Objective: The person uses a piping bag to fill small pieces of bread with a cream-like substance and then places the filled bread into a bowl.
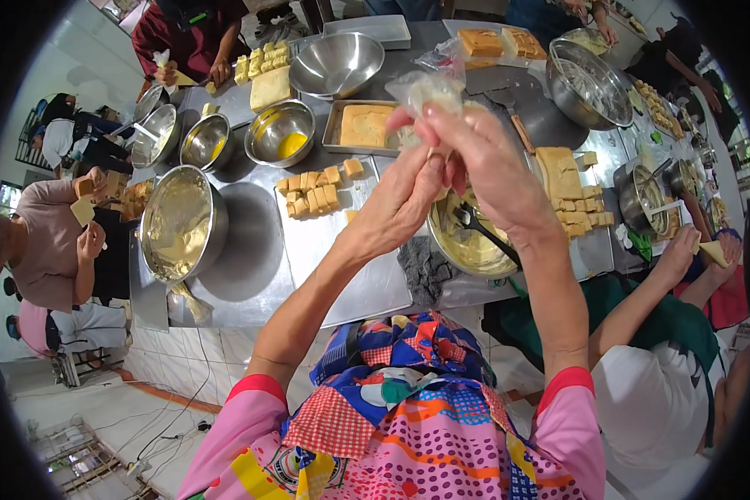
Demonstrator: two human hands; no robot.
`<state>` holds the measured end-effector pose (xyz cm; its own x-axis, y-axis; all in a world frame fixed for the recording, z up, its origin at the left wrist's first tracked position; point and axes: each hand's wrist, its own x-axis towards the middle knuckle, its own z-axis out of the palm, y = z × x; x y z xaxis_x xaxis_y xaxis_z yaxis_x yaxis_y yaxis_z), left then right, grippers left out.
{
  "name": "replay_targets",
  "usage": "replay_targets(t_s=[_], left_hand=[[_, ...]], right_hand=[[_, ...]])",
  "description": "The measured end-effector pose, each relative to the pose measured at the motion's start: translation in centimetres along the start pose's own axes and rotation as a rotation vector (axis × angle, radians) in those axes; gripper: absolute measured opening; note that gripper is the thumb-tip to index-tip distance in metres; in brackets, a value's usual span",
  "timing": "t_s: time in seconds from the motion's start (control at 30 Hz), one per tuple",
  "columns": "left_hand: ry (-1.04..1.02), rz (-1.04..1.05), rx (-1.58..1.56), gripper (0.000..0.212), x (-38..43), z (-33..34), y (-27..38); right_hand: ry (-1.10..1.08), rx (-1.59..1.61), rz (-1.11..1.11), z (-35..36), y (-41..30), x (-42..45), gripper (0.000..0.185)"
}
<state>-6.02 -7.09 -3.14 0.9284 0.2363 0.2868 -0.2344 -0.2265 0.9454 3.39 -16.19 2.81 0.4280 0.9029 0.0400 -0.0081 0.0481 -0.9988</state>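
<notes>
Raised over the table, my right hand [497, 165] grips a clear plastic piping bag [434, 94] with pale filling in it. My left hand [406, 194] pinches the same bag from below, fingers meeting those of the right. Part of the bag is hidden by the fingers. Beneath my hands stands a steel bowl [447, 247] smeared with pale cream, a black spoon-like utensil [490, 234] resting in it. Cut cake cubes [312, 199] sit on a metal sheet tray [331, 265] to the left. Beside the bowl lies a crumpled dark grey cloth [426, 269].
A sheet cake [365, 125] in a pan, a bowl with yellow liquid [281, 132] and a large cream bowl [184, 225] stand around. More cut cake [559, 178] is at right. Co-workers surround the table; one in a white sleeve [653, 400] is close on my right.
</notes>
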Motion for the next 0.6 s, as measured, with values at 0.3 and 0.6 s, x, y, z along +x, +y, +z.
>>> replay_targets(t_s=[0.3,0.6], left_hand=[[0.264,0.258,0.287,0.023,-1.9,0.7,-4.1],[0.639,0.038,-0.102,0.018,-4.1,-5.6,-4.5]], right_hand=[[0.076,-0.051,-0.108,0.5,1.8,-0.5,0.037],[0.073,-0.651,0.313,3.8,19.7,-11.2,0.034]])
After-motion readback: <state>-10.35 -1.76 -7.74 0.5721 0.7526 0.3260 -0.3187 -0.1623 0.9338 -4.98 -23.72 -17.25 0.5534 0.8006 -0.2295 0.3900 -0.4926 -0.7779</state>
